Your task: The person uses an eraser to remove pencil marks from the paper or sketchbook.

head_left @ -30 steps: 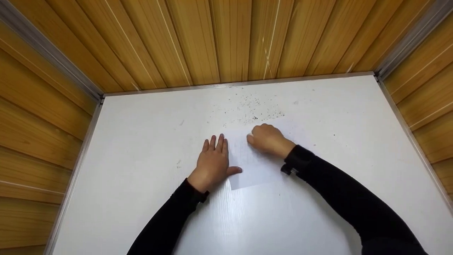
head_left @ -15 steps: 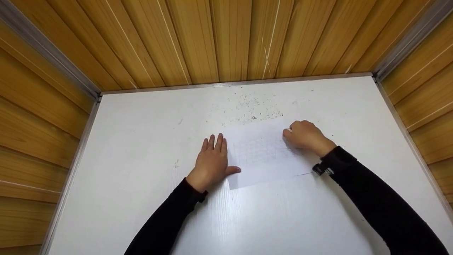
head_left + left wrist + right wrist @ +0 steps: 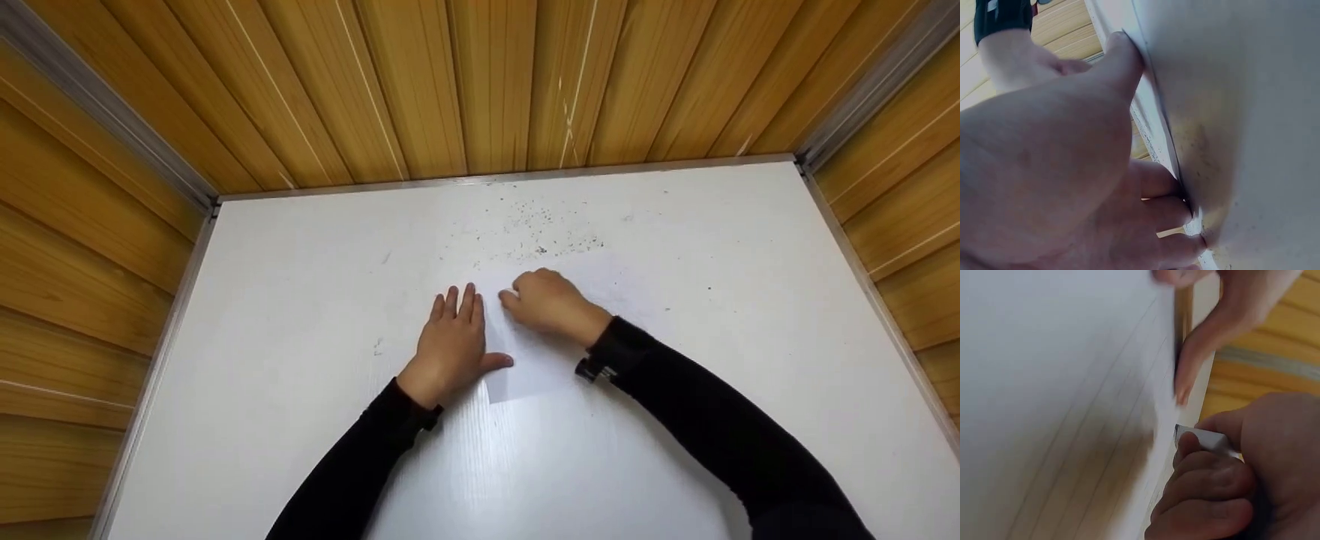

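A white sheet of paper (image 3: 529,379) lies on the white table, with faint pencil lines (image 3: 1112,461) showing in the right wrist view. My left hand (image 3: 454,349) rests flat over the sheet's left edge, fingers straight and thumb spread onto the paper. Just right of those fingers, my right hand (image 3: 551,300) grips a small white eraser (image 3: 1210,439) between thumb and curled fingers. The eraser's tip is darkened and close over the sheet; the rest of it is hidden in the palm. My right hand and forearm cover part of the paper in the head view.
Dark crumbs (image 3: 541,250) are scattered on the table (image 3: 315,300) beyond the sheet. Wood-patterned panels (image 3: 491,90) rise along the back and both sides, with a metal edge strip (image 3: 480,180) at the back.
My right hand has swept right to the sheet's right side, baring a pencilled grid, then come back left close to my left hand. The left hand stays in place.
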{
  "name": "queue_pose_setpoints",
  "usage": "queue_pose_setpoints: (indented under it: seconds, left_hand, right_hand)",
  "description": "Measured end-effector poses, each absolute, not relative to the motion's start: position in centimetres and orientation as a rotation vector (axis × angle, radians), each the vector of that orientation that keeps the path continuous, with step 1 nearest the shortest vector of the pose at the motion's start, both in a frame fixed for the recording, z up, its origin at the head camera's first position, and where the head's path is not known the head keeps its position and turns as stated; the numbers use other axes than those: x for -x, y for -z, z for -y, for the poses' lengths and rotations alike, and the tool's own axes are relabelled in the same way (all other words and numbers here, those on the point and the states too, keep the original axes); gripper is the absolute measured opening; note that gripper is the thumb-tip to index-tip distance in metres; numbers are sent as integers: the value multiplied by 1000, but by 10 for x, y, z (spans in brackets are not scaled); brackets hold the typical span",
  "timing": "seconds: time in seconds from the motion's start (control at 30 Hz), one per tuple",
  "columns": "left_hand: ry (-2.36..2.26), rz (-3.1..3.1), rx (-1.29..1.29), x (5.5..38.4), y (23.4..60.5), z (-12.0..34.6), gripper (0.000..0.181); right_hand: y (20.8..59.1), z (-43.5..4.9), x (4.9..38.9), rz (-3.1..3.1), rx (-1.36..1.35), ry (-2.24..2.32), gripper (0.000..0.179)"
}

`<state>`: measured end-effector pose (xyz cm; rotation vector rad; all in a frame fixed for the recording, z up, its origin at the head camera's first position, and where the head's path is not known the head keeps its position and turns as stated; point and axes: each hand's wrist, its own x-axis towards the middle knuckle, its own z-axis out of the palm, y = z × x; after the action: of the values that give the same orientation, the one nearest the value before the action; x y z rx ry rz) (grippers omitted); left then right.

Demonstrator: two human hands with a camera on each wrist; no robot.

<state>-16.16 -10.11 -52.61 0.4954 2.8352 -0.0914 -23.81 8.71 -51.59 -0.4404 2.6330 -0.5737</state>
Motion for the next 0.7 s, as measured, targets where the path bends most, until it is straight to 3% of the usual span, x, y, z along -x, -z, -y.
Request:
queue_pose_setpoints:
  seconds: [0.17,0.37,0.7]
  left_hand:
    - [107,-2822,-512,162,526,104,121]
    - [107,-2836,-489,163,525,105,121]
    - [115,-2831,-509,165,527,101,121]
  right_hand:
    - [523,-57,237,-2638,497,478,49]
    - [525,-73,241,-2657,491,471,50]
    - [526,-206,251,-2663,252,504,63]
